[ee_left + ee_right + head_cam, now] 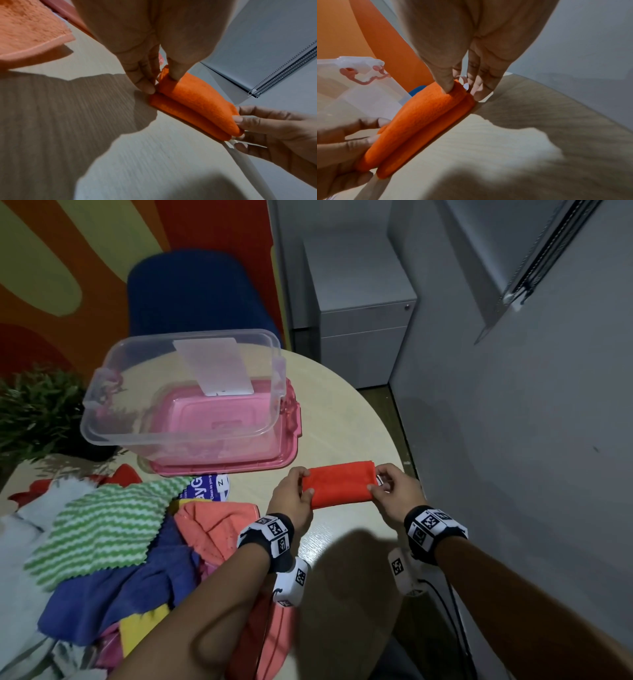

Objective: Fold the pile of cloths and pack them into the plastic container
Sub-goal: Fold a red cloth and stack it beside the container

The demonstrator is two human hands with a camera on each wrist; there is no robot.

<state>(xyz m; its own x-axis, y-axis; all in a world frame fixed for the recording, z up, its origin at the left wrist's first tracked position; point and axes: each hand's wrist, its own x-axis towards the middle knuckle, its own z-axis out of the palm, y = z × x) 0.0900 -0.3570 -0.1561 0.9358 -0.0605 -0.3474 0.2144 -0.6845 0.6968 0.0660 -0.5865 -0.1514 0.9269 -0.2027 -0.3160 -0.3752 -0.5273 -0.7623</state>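
Observation:
A folded orange cloth lies on the round table near its right edge. My left hand pinches its left end, thumb on top, fingers at the edge. My right hand pinches the right end the same way. The left wrist view shows the orange cloth doubled over, with my left hand at one end and my right hand at the other. In the right wrist view the cloth is held by my right hand. The clear plastic container stands open behind, resting on its pink lid.
A pile of unfolded cloths covers the table's left front: green-striped, blue, salmon, yellow, white. A potted plant sits at the far left. A blue chair stands behind the container. A grey drawer cabinet and wall are to the right.

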